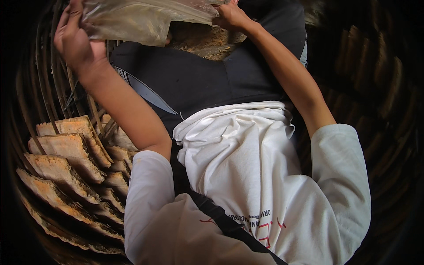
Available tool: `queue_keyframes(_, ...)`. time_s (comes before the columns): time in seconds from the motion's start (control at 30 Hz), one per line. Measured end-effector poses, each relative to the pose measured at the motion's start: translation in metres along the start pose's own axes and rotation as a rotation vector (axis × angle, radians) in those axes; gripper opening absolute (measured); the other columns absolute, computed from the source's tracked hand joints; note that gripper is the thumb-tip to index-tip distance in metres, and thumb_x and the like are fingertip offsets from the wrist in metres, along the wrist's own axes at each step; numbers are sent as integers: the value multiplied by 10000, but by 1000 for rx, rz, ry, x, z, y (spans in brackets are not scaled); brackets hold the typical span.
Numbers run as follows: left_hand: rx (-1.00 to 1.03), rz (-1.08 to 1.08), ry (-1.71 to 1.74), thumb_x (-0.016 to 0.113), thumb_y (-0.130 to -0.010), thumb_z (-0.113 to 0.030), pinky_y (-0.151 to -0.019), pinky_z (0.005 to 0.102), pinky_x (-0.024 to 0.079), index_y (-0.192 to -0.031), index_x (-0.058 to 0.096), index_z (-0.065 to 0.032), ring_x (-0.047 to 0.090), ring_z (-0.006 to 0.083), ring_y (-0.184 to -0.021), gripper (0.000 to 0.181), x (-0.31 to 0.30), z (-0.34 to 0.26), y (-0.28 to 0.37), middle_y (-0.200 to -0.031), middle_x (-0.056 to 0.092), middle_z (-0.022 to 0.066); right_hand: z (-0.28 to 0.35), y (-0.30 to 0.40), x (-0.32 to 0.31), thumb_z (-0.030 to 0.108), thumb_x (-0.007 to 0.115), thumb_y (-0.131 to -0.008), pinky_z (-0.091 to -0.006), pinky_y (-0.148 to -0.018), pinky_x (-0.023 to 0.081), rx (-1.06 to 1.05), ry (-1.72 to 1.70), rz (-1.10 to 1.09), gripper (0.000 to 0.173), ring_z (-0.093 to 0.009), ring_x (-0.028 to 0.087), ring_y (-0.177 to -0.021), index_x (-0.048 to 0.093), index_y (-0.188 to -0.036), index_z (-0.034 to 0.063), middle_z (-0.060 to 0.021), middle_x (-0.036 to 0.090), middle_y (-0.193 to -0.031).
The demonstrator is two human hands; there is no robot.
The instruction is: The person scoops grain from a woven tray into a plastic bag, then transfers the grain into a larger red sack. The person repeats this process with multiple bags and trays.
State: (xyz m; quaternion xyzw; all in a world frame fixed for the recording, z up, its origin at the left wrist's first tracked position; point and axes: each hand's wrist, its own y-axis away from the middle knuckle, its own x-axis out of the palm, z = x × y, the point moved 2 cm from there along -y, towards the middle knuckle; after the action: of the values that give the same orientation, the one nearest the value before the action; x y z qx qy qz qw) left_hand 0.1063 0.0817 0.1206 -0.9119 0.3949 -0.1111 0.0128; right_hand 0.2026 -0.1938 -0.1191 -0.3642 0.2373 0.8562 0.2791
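Note:
A translucent, yellowish plastic sheet (132,23) stretches across the top of the view, above my knees. My left hand (78,41), raised at the upper left, is at the sheet's left end, its fingers partly cut off by the picture's top edge. At the sheet's right end, my right hand (232,16) grips the edge between thumb and curled fingers. Beneath the sheet, between my legs in black trousers (198,78), a rough brown surface (208,39) shows. What lies behind the sheet is hidden.
Rough-edged flat slabs (61,142) stand tilted in rows at the lower left, beside my left arm. Long thin slats (43,76) rise behind them. More slab-like pieces (381,63) are at the dark right side. A black strap (215,212) crosses my white shirt.

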Motion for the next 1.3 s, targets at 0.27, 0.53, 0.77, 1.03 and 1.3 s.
queue_keyframes(0.27, -58, 171, -116, 699, -954, -157, -784, 305, 577, -1054, 672, 66, 701, 198, -885, 245, -10, -13, 1, -984, 716, 140, 13, 2, -10, 338, 770, -801, -454, -789, 532, -180, 60, -196, 364, -362, 687, -865, 748, -1014, 44, -202, 713, -962)
queue_keyframes(0.53, -51, 147, -122, 704, -948, -132, -782, 291, 553, -1033, 704, 44, 703, 183, -858, 196, -12, 5, 4, -954, 738, 118, 23, 8, -23, 279, 756, -803, -442, -820, 542, -153, -171, -50, 293, -335, 713, -924, 765, -989, 52, -155, 746, -950)
queue_keyframes(0.77, -88, 229, -150, 739, -927, -131, -752, 231, 511, -999, 720, 39, 669, 123, -810, 186, -12, 7, 7, -926, 729, 74, 20, 11, -17, 189, 724, -823, -402, -787, 556, -205, -131, -74, 207, -291, 727, -824, 772, -985, 68, -110, 750, -838)
queue_keyframes(1.03, -69, 514, -657, 733, -943, -231, -727, 192, 409, -978, 741, -15, 551, 54, -792, 219, 14, 33, 29, -854, 656, -37, 42, 0, -13, 171, 695, -846, -402, -785, 556, -243, -433, -32, 181, -262, 728, -834, 764, -978, 68, -90, 754, -851)
queue_keyframes(1.3, -87, 267, -181, 727, -941, -173, -704, 257, 547, -1007, 715, 27, 684, 135, -788, 210, -19, -5, 4, -906, 728, 83, 4, 7, 2, 215, 800, -786, -396, -902, 539, -70, 53, 242, 389, -300, 691, -1016, 710, -1152, 118, -116, 734, -1062)
